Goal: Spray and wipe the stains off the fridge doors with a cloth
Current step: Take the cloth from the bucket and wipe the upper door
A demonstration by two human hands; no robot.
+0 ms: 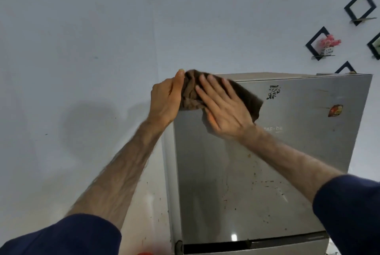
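The cloth (244,95), brown and bunched, lies against the top left corner of the upper fridge door (277,152). The right hand (224,108) presses it flat with straight, spread fingers; the left hand (166,98) grips its bunched end at the door's edge, thumb up. This looks like the wiping step, begun at the top. Brown specks and streaks (265,184) show lower on the door, so the next move likely calls for firm strokes downward. No spray bottle is in view.
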